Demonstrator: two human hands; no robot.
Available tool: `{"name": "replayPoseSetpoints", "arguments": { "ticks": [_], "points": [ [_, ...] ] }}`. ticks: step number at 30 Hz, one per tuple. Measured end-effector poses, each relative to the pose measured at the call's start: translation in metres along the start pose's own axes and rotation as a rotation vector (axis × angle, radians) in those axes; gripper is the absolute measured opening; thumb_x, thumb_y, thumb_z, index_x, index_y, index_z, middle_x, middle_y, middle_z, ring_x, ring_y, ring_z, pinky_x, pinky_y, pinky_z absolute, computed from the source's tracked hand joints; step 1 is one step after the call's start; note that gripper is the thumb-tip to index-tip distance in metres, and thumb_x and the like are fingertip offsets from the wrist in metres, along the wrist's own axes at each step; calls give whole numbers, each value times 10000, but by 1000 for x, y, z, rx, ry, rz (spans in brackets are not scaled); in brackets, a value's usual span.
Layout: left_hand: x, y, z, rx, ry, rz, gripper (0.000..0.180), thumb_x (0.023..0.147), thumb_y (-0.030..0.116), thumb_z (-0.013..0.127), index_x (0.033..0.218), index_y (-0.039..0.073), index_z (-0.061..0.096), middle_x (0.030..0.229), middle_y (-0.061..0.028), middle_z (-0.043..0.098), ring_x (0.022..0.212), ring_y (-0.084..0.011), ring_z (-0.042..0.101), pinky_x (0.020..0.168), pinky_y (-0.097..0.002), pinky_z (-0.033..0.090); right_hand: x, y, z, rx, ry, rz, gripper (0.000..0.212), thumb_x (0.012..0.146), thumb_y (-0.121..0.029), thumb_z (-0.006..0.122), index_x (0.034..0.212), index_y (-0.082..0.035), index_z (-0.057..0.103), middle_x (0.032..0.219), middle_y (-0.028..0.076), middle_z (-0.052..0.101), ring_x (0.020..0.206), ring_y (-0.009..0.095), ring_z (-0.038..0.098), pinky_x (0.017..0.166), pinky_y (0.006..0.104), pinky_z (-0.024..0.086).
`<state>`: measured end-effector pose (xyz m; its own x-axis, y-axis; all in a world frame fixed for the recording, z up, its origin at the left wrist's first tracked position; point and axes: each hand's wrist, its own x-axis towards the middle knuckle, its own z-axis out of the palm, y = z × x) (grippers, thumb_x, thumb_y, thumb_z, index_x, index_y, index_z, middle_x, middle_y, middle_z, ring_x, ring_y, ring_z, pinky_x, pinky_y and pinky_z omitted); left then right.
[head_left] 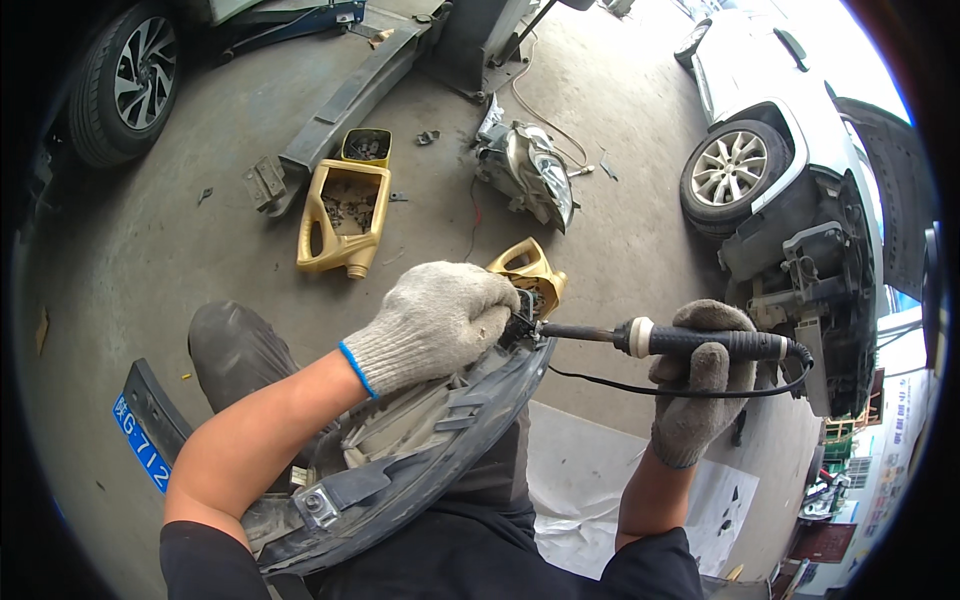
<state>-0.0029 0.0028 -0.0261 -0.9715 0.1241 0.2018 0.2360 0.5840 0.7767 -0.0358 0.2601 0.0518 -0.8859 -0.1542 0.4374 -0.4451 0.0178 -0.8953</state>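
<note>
A soldering iron (690, 342) with a black handle and white collar is gripped in my gloved right hand (712, 385). Its metal shaft points left, and the tip meets the end of a long, curved black plastic car part (430, 460) lying across my lap. At that same end, my gloved left hand (440, 312) pinches a small black piece (520, 318), partly hidden by the fingers. Just behind the tip stands a cut-open gold plastic jug (530, 262) with small bits inside. A black cord loops from the iron's handle back to the left.
Another cut gold jug (310, 225) and a yellow tub (367, 133) hold dark small parts. A headlight (525, 165) lies ahead on the floor. White sheeting (580, 460) is at my right. A blue licence plate (140, 440) lies left. A white car (780, 150) stands right, a lift arm (350, 95) ahead.
</note>
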Motion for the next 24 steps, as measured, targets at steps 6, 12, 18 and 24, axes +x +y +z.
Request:
{"name": "replayPoseSetpoints", "arguments": {
  "ticks": [6, 12, 18, 24],
  "points": [
    [0, 0, 0, -5, -9, -8, 201, 877, 173, 641, 1012, 53, 730, 947, -144, 730, 909, -329, 697, 826, -417, 549, -1, 1, 0, -13, 20, 4, 534, 897, -358, 769, 1196, 42, 581, 971, 150, 673, 580, 131, 630, 496, 203, 497],
    [-1, -2, 1, -2, -2, -5, 209, 875, 178, 636, 1015, 54, 731, 938, -142, 731, 903, -328, 699, 824, -419, 550, -1, 0, 2, -12, 27, 1, 545, 897, -367, 770, 1202, 41, 577, 987, 152, 673, 580, 132, 629, 498, 205, 499],
    [-1, -2, 1, -12, -2, -10, 209, 873, 185, 639, 1006, 55, 734, 920, -145, 729, 887, -332, 700, 809, -421, 553, -2, 1, 2, -18, 30, -5, 554, 895, -380, 772, 1203, 39, 579, 983, 149, 673, 578, 130, 627, 492, 202, 496],
    [-2, -5, 6, -11, 35, 6, 201, 876, 180, 643, 1005, 57, 738, 891, -147, 728, 847, -324, 707, 776, -416, 558, -3, 2, 2, -15, 48, -3, 557, 893, -383, 774, 1203, 38, 581, 983, 146, 673, 574, 124, 623, 489, 200, 493]
  ]
}}
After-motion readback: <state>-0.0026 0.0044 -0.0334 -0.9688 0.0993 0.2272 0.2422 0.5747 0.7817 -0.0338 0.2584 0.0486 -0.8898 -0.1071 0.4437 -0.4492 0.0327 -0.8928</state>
